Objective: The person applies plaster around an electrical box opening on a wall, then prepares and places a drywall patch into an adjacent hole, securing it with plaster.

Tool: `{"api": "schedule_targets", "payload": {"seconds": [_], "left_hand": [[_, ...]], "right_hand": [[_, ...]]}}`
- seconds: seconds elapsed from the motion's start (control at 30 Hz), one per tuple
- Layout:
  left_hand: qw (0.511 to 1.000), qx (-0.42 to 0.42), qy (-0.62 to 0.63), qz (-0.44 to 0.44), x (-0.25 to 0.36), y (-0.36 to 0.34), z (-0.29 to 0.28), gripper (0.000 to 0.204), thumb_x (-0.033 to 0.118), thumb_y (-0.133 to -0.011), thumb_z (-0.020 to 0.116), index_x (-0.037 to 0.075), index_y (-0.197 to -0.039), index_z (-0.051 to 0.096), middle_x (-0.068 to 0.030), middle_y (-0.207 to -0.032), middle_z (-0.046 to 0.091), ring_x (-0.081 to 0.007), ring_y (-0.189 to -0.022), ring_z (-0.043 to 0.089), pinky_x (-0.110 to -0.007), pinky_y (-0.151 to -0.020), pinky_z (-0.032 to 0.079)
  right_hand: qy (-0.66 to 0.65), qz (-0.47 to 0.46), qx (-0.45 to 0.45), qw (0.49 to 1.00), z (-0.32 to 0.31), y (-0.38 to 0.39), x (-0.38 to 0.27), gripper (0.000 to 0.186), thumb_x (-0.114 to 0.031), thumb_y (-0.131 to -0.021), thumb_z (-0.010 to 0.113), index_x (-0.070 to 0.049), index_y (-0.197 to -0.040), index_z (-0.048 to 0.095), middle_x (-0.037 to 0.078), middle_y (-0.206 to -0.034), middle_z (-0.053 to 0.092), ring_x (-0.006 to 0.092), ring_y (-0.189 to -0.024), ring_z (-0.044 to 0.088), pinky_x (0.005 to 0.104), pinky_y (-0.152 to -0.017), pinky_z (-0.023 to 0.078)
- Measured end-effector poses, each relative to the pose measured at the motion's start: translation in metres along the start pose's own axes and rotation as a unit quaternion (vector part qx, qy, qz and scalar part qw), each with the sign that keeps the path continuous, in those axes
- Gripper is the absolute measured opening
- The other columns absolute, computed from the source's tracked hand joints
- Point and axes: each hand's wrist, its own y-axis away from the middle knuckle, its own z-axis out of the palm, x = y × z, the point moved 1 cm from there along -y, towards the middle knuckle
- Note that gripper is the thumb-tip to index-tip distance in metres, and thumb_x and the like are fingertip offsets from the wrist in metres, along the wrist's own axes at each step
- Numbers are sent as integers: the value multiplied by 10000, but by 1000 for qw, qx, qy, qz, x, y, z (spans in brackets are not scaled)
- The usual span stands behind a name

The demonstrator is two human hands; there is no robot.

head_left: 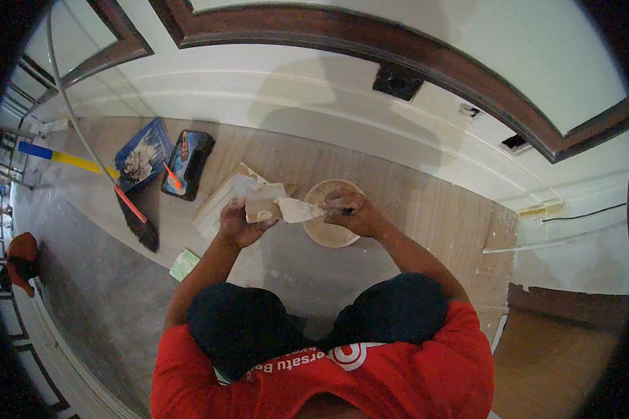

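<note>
My left hand (239,223) is closed around a small tan rectangular piece (262,202), flat and smeared with pale paste; whether it is a wide scraper or a small board I cannot tell. In my right hand (358,215) is a putty knife (299,211), its blade coated in cream-coloured paste. The blade points left, and its tip meets or overlaps the right edge of the tan piece. Beneath my right hand stands a round tub (335,237) with pale, paste-smeared insides. A light board (213,211) lies on the floor just beyond my left hand.
A blue dustpan (141,155) with pale debris and a black tray (189,164) holding an orange-handled item lie at the far left. Nearby are a broom (138,222) and a green-white pad (184,265). The panelled wall (293,84) has a dark recessed box (397,80).
</note>
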Motion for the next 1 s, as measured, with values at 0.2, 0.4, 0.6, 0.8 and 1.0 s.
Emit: {"api": "schedule_targets", "payload": {"seconds": [0.2, 0.4, 0.6, 0.8, 1.0], "left_hand": [[996, 78, -31, 27, -5, 1, 0, 696, 352, -809, 687, 28, -1372, 437, -227, -1301, 540, -413, -1160, 575, -496, -920, 554], [995, 80, -49, 33, -5, 1, 2, 750, 367, -781, 695, 43, -1398, 419, -208, -1347, 519, -405, -1188, 561, -542, -979, 506], [997, 21, -60, 47, 7, 6, 4, 754, 427, -828, 663, 59, -1432, 401, -165, -1431, 468, -380, -1305, 474, -536, -1104, 381], [994, 48, -92, 21, 6, 17, -9, 798, 405, -810, 730, 94, -1454, 377, -124, -1433, 473, -357, -1323, 453, -526, -1128, 345], [988, 6, -156, -9, -4, -7, -5, 807, 403, -803, 758, 95, -1447, 381, -112, -1423, 482, -319, -1331, 450, -528, -1132, 334]], "right_hand": [[32, -20, 8, 999, -2, 4, 7, 332, -138, -758, 833, -99, -1076, 746, 60, -1122, 650, 215, -1073, 610, 332, -908, 497], [24, -16, 21, 999, -12, 12, 17, 322, -142, -766, 830, -83, -1071, 744, 76, -1111, 654, 210, -1054, 616, 320, -891, 497], [23, 130, 44, 990, -25, 30, 29, 327, -174, -836, 757, -68, -1141, 708, 126, -1126, 665, 251, -1013, 635, 362, -882, 505], [221, 226, -35, 948, -2, 40, 79, 336, -265, -912, 583, -37, -1138, 684, 245, -1055, 677, 383, -938, 665, 457, -871, 511], [267, 288, 13, 919, 10, 86, 161, 417, -357, -932, 525, -29, -1154, 655, 282, -1091, 652, 460, -947, 643, 556, -857, 513]]}}
